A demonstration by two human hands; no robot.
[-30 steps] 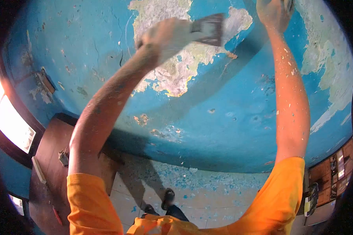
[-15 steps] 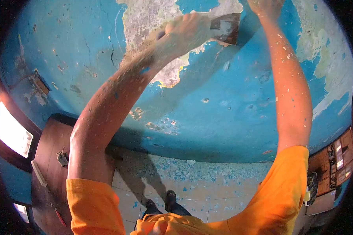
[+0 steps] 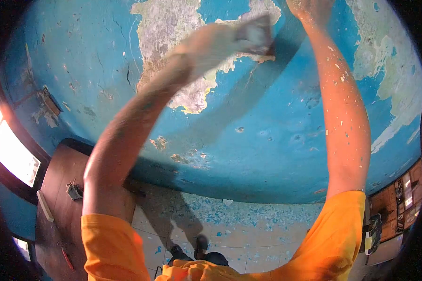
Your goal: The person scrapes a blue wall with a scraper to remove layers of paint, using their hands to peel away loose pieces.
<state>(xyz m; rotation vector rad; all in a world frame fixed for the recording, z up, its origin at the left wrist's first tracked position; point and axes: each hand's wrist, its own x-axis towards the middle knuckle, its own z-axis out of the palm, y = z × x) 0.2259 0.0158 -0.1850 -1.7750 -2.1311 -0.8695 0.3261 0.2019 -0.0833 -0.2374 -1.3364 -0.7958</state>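
Here's the one scraper (image 3: 258,38), up near the top of my view, its wide blade blurred and pointing right across the lower edge of a bare patch; whether it touches the wall (image 3: 267,112) I can't tell. My left hand (image 3: 208,43) is closed round its handle, fingers wrapped, blurred too. Over to my right hand (image 3: 314,10): it's up by the wall, well apart from the scraper, cut off by the top edge, so I can't tell how open it is or whether it holds anything. Two large bare patches show in the blue paint, one (image 3: 166,33) behind my left hand, one (image 3: 389,61) out beyond my right forearm, and pale flakes dot that forearm. Down below, blue chips litter the floor (image 3: 229,239), and I count two feet (image 3: 201,246) near the bottom. Off left stands one brown wooden surface (image 3: 61,187), bearing one pale strip (image 3: 45,206), one small crumpled thing (image 3: 74,190) and one thin red thing (image 3: 67,258). Far right, one wooden cabinet (image 3: 389,210), two orange sleeves (image 3: 112,243) framing it all.
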